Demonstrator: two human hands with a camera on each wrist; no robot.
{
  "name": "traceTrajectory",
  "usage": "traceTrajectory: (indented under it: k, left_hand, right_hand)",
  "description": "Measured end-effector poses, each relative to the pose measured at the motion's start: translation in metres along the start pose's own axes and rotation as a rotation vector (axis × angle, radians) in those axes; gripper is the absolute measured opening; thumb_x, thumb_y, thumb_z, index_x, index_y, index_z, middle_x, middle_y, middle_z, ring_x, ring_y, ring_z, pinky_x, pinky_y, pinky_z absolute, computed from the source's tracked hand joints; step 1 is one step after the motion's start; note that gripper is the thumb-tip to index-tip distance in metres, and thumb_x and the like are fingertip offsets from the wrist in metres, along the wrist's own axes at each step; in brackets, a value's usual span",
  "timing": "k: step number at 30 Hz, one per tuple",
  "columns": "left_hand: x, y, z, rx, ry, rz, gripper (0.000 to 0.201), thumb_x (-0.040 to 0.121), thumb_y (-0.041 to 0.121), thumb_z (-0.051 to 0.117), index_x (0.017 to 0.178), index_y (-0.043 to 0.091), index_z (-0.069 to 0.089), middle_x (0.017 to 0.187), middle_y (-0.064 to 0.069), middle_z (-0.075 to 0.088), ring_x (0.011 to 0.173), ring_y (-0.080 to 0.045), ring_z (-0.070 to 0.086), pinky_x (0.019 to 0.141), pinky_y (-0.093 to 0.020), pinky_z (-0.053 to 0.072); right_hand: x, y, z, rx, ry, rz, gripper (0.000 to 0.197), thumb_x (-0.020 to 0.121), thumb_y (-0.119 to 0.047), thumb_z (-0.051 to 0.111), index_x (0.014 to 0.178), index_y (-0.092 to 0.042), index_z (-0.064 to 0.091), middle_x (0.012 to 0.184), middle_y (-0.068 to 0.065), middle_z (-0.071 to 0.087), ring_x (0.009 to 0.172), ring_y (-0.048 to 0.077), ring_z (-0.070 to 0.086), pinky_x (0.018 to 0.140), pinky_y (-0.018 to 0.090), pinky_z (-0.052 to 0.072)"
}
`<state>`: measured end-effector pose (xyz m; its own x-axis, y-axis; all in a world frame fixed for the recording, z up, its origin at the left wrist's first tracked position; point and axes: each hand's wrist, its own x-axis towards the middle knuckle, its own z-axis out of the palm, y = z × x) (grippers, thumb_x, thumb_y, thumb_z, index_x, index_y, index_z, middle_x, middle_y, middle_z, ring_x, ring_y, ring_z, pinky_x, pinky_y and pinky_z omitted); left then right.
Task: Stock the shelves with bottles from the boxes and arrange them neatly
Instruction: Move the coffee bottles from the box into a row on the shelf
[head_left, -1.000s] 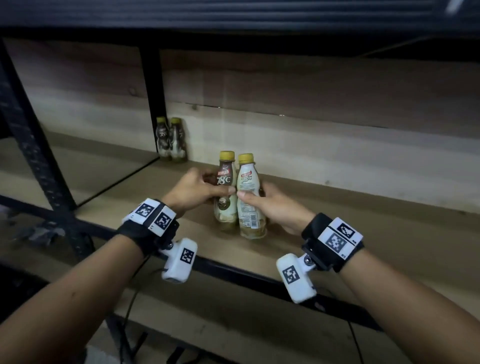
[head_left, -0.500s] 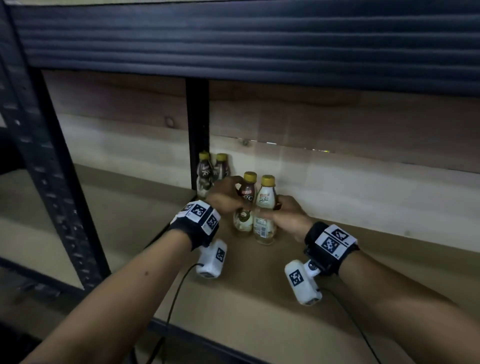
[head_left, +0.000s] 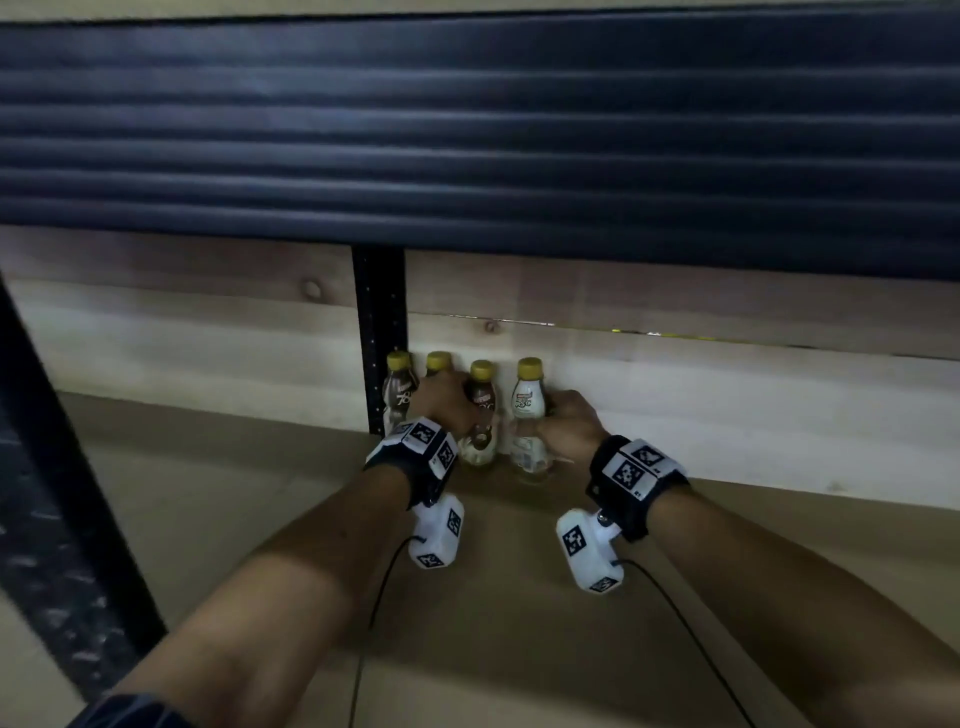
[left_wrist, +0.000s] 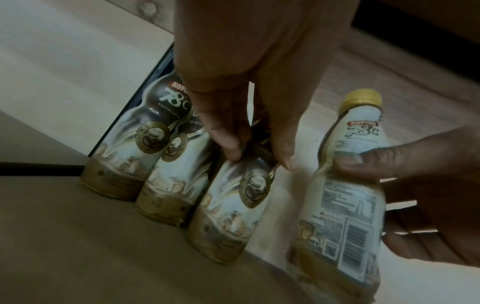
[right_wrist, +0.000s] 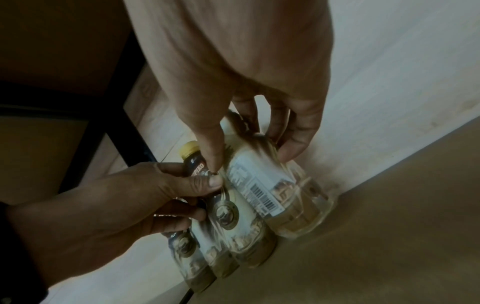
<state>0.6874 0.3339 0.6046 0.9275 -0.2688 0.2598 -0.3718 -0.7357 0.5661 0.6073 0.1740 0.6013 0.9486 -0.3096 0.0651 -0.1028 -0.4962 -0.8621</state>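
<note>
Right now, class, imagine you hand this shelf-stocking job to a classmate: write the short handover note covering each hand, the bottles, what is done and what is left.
Left hand: grip on the dark-label bottle, third in the row.
Right hand: grip on the white-label bottle, barcode side facing out.
Two more dark-label bottles stand upright against the back board, beside the black upright post.
Done: four bottles on the shelf, near the back.
Left: close the gap to the white-label bottle, probably turn its front outward, let go, fetch more. No boxes in view.
</note>
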Motion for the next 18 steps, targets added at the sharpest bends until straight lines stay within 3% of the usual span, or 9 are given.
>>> traceTrajectory:
  k: [5, 7, 9, 12, 18]
  left_hand:
    - [0.016, -0.013, 0.008, -0.020, 0.018, -0.022, 0.036, 0.066, 0.038, 0.074, 0.100, 0.028, 0.064, 0.095, -0.002, 0.069, 0.089, -0.027, 0.066, 0.073, -0.029, 0.045]
    - [0.018, -0.013, 0.010, -0.026, 0.030, -0.019, 0.039, 0.066, 0.039, 0.076, 0.101, 0.027, 0.065, 0.098, -0.004, 0.070, 0.089, -0.027, 0.066, 0.072, -0.029, 0.045]
    - [0.018, -0.013, 0.014, -0.040, 0.041, -0.011, 0.038, 0.066, 0.039, 0.078, 0.099, 0.025, 0.066, 0.098, -0.004, 0.071, 0.088, -0.027, 0.066, 0.072, -0.029, 0.045]
    - [0.015, -0.014, 0.018, -0.037, 0.056, 0.007, 0.040, 0.068, 0.038, 0.077, 0.103, 0.024, 0.066, 0.102, -0.004, 0.070, 0.092, -0.027, 0.065, 0.076, -0.031, 0.049]
    - [0.009, -0.010, 0.013, -0.063, 0.008, -0.016, 0.039, 0.075, 0.038, 0.066, 0.111, 0.023, 0.062, 0.110, -0.006, 0.067, 0.100, -0.030, 0.063, 0.088, -0.040, 0.052]
  right_hand:
    - [0.015, 0.000, 0.008, -0.033, 0.003, 0.000, 0.041, 0.076, -0.020, 0.081, 0.114, -0.016, 0.067, 0.104, 0.002, 0.073, 0.086, 0.016, 0.067, 0.058, 0.016, 0.047]
    - [0.021, -0.001, 0.014, -0.049, 0.025, 0.015, 0.043, 0.075, -0.020, 0.081, 0.115, -0.016, 0.067, 0.105, 0.002, 0.073, 0.085, 0.015, 0.066, 0.055, 0.014, 0.044]
    - [0.026, -0.001, 0.019, -0.070, 0.032, 0.025, 0.044, 0.074, -0.021, 0.081, 0.116, -0.016, 0.069, 0.107, 0.003, 0.073, 0.089, 0.017, 0.066, 0.057, 0.014, 0.044]
    - [0.030, 0.001, 0.025, -0.118, 0.056, 0.030, 0.040, 0.074, -0.022, 0.081, 0.112, -0.014, 0.071, 0.106, 0.006, 0.073, 0.096, 0.021, 0.069, 0.072, 0.023, 0.051]
    - [0.028, 0.008, 0.032, -0.127, 0.112, -0.007, 0.037, 0.077, -0.025, 0.078, 0.111, -0.014, 0.069, 0.105, 0.006, 0.073, 0.096, 0.023, 0.070, 0.085, 0.036, 0.058]
